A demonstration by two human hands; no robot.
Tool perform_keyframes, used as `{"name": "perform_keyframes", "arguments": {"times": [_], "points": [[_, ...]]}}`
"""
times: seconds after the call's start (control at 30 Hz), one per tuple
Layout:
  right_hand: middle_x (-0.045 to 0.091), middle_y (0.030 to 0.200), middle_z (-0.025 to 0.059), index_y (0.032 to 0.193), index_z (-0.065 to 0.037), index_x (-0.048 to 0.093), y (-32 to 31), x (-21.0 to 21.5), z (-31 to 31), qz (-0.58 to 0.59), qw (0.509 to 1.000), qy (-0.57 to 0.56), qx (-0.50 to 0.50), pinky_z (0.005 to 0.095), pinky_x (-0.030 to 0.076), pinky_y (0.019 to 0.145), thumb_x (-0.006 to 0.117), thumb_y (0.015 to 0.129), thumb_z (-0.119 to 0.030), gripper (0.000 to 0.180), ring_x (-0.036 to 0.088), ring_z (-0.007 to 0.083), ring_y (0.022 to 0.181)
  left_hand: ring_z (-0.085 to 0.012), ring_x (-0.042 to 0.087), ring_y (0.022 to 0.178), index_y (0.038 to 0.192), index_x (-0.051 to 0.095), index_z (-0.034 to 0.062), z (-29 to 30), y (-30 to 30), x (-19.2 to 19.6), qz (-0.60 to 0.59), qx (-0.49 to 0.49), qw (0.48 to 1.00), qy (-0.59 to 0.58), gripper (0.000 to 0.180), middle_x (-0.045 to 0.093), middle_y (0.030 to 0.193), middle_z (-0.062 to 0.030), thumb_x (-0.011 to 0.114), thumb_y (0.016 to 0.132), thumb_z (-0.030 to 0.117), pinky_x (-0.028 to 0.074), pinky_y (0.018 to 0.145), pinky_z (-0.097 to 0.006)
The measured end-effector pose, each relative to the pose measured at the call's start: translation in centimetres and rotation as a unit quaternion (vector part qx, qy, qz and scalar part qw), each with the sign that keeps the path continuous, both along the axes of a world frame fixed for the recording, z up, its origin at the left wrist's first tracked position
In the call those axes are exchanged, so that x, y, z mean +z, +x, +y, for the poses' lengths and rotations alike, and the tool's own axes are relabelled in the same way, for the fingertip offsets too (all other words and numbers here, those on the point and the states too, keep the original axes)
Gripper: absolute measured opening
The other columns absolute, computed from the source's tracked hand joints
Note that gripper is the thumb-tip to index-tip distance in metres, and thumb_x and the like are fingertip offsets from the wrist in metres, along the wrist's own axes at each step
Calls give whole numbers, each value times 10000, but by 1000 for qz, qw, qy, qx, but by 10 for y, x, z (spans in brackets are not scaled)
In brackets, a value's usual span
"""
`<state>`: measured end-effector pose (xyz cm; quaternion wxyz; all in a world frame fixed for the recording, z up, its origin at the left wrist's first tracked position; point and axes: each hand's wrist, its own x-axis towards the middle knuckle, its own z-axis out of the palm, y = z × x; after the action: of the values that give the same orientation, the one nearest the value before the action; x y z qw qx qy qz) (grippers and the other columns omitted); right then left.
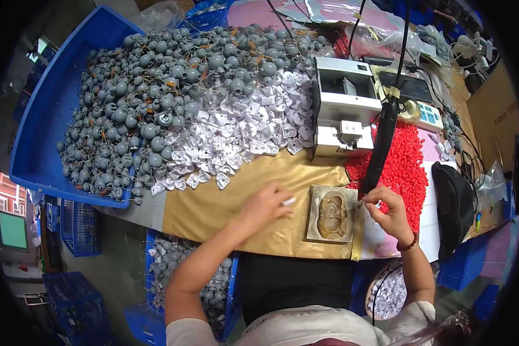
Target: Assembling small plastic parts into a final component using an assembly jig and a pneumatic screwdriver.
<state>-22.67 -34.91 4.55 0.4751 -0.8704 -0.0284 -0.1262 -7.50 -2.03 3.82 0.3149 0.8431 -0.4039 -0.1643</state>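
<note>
My left hand is over the gold-coloured cloth, slightly blurred, with a small white plastic piece at its closed fingertips. To its right lies a square metal block with a rounded brownish hollow shape in its middle. Just past the block's right edge is my right hand, thumb and fingers pinched together. What they pinch is too small to tell. Directly above those fingertips, a black stick-shaped power tool, probably an electric screwdriver, hangs from a cable with its tip pointing down.
Grey round plastic parts heap up from a blue bin at the left. White plastic pieces spread beside them. A white machine stands behind the block. Small red parts and a black pouch lie at the right.
</note>
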Motion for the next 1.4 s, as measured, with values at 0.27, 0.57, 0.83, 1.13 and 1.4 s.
{"name": "perform_keyframes", "arguments": {"times": [0.27,0.57,0.83,1.13,1.4], "points": [[699,906,103,949,1,711,10,5,23,-15,999,22,38,319,529,741,734,824,25,130,668,206,833,-263,589,960,1127,685,52,-81,-57,-15,-142,-102,979,-100,376,594,1033,-91,789,810,226,537,796,-367],[674,876,70,883,-58,657,17,-8,38,-113,986,-63,107,371,497,726,799,747,5,207,647,256,804,-283,569,990,1226,646,81,-84,-59,-16,-130,-51,988,-70,442,586,1084,-92,777,810,152,526,823,-387],[617,944,49,954,-78,659,24,-28,42,-175,942,-235,163,381,453,753,799,745,-110,253,593,241,905,-212,603,1044,1231,624,61,-72,13,23,119,26,984,-132,397,597,1174,-98,757,863,130,531,818,-330],[629,1031,56,1035,-79,688,17,-29,49,-138,958,-223,117,385,470,796,810,743,-111,318,601,260,1001,-336,574,1111,1129,721,114,-68,282,94,-425,169,886,-75,313,648,1101,-107,665,853,-24,483,939,-426],[636,1034,39,1037,-97,708,19,-32,47,-107,969,-187,118,390,460,825,814,733,-101,322,598,251,1015,-303,494,1262,1117,744,228,-88,345,75,-414,203,887,-6,276,597,1292,-46,724,866,115,517,963,-436]]}}
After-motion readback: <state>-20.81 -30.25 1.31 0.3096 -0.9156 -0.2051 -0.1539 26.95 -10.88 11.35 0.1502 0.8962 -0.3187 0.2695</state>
